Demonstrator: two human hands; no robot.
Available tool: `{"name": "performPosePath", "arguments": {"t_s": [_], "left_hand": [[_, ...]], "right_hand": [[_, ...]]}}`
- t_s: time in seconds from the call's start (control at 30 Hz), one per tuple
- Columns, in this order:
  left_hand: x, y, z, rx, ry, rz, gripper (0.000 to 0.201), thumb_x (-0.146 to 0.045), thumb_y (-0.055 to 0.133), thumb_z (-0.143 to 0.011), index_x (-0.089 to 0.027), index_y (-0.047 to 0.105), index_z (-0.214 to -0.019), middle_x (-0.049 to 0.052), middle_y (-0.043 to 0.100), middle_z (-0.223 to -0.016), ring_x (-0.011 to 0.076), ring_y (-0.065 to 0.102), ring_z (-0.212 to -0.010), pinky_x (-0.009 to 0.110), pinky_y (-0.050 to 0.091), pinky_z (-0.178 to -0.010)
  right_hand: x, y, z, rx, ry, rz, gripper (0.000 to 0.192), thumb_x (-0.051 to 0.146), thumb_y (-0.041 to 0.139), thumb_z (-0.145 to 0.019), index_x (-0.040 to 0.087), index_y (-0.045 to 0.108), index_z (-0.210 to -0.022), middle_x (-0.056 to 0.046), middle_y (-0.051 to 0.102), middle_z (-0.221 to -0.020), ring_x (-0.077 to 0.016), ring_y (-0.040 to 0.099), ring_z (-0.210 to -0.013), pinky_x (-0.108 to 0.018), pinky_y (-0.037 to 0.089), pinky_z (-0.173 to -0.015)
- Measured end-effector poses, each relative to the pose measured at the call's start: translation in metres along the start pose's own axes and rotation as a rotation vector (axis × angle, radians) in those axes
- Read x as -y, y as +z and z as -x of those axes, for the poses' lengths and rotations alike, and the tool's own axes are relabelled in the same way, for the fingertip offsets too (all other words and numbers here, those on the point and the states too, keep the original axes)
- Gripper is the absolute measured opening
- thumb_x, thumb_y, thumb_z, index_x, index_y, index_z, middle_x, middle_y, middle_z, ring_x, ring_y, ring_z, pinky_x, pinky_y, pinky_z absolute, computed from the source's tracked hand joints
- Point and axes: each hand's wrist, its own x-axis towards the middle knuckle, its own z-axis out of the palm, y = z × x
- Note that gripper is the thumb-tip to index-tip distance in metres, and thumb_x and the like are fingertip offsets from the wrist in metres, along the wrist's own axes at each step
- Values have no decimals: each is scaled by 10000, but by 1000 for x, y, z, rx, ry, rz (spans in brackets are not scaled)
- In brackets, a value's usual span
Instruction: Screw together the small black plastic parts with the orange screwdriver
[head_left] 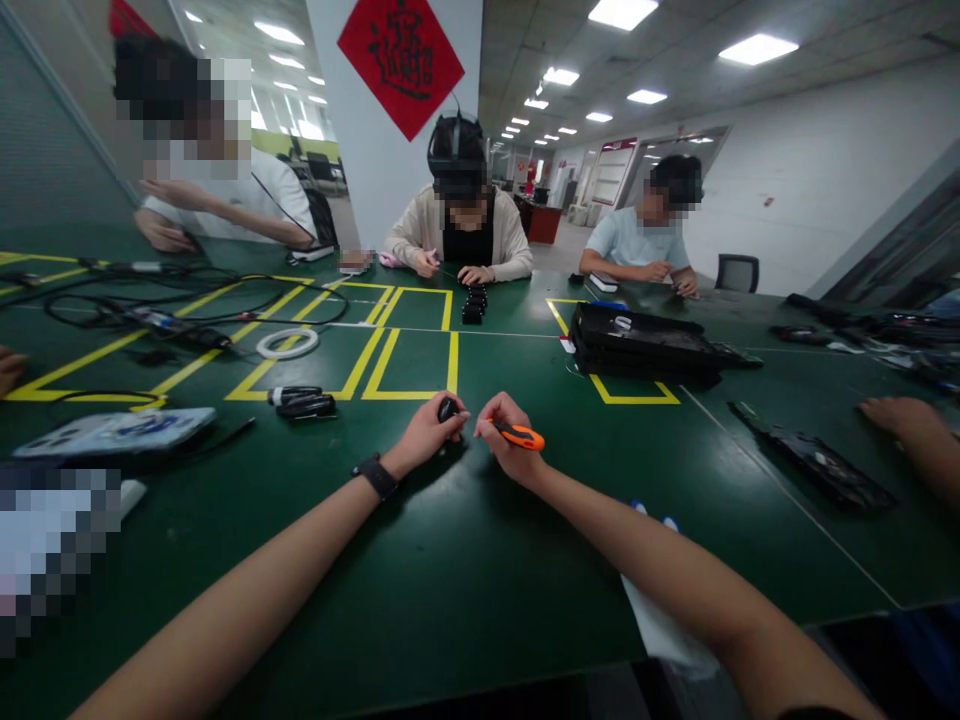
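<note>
Forearms (247, 600) cross the desk (450, 610); left hand (426, 432) pinches a black part (448, 409), probably light and slick; right hand (514, 461) grips a stiff-looking orange tool (527, 437), best held mid-handle.

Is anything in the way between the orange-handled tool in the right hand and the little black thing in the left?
Only the hands themselves: the left hand curls around the small black object, the right hand around the orange-handled tool. Nothing else visible stands in the gap between them.
</note>
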Motion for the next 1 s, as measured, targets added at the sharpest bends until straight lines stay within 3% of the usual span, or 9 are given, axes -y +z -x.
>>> {"name": "performPosePath", "arguments": {"t_s": [0.13, 0.3, 0.63, 1.0], "left_hand": [[-4, 8, 10, -70, 16, -30, 180, -307, 539, -728, -185, 493, -852, -42, 534, -657, 91, 510, -503, 238, 414, -550], [-2, 20, 23, -183, 45, -121, 199, -278, 545, -723, -184, 484, -888, -36, 535, -710, 91, 499, -537, 251, 404, -603], [2, 21, 30, -162, 116, -162, 206, -273, 540, -736, -175, 482, -908, -23, 526, -752, 92, 493, -575, 252, 397, -634], [5, 22, 30, -151, 130, -203, 180, -251, 526, -732, -190, 475, -893, -23, 542, -773, 95, 513, -541, 253, 424, -602]], "right_hand": [[13, -2, 4, 34, 54, 1, 122, 282, 528, -758, 183, 455, -760, 38, 516, -650, -70, 422, -488, -192, 340, -453], [12, -1, 21, -48, 106, -153, 150, 327, 491, -786, 189, 437, -758, 44, 536, -641, -61, 422, -439, -188, 364, -427], [-4, 10, 30, -188, 78, -300, 131, 293, 489, -782, 191, 437, -718, 56, 532, -585, -50, 394, -396, -182, 349, -413], [-9, 9, 28, -188, 124, -348, 145, 294, 475, -767, 198, 447, -662, 66, 509, -515, -55, 386, -357, -178, 318, -369]]}}
